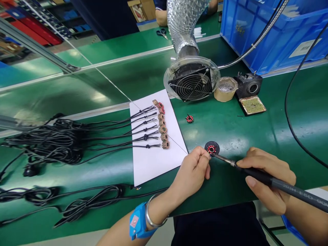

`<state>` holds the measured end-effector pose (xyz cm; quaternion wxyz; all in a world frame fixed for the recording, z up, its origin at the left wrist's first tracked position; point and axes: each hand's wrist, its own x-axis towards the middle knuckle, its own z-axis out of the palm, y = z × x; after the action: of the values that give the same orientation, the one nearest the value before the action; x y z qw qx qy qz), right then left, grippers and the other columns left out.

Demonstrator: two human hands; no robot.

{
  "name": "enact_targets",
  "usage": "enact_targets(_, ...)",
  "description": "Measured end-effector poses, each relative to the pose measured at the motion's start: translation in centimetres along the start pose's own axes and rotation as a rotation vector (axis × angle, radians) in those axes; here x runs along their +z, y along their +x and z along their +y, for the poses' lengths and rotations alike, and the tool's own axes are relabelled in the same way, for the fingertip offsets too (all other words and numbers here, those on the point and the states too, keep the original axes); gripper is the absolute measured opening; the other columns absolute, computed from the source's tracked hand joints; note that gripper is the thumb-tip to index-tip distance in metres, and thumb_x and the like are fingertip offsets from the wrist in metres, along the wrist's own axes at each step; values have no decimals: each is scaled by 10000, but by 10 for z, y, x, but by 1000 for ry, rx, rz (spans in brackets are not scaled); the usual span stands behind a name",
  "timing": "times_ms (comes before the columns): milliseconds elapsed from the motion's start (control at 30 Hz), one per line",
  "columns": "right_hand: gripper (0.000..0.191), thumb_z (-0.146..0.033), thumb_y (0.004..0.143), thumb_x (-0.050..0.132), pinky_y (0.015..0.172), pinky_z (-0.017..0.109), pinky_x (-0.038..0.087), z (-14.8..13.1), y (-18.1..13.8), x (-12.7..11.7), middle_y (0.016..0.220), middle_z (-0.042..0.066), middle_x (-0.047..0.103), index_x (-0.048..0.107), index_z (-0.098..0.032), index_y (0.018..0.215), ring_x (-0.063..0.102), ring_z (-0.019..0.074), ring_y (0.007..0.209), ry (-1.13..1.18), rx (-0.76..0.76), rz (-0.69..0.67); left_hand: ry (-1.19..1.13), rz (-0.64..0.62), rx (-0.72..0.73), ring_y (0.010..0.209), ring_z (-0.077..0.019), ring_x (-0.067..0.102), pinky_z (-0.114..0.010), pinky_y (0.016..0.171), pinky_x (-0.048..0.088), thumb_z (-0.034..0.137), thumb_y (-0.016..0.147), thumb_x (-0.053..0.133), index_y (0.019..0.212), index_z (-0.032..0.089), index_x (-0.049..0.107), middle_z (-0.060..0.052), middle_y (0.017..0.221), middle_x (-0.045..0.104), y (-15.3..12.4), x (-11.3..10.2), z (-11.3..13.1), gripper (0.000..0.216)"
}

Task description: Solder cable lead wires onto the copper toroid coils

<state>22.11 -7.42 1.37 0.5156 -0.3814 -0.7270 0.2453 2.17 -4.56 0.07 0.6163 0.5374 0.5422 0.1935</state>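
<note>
My right hand is closed around the dark handle of a soldering iron. The iron's tip meets the near edge of a small red-and-black wound coil, which sits on a round black disc on the bench. Beside that coil, my left hand is pinched on a thin solder wire that comes down from the upper left. Its fingertips partly hide the joint. A second red coil lies loose just beyond the disc.
A white sheet carries a row of coils and knotted black cable ends. Coiled black cables fill the left. A fume extractor fan, a tape roll, an iron stand and a blue crate stand behind.
</note>
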Motion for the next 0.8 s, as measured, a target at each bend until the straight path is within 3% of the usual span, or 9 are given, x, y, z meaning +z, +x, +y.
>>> enact_targets(800,265,-104,738,509,487,320,393,0,-3,3,645,38,557,659,-122,955,506,146,525,25,11,-7,62,25,50,507,-110,434,-221,547,352,351,963,376,781,218,430,70,509,509,-3,3,2,232)
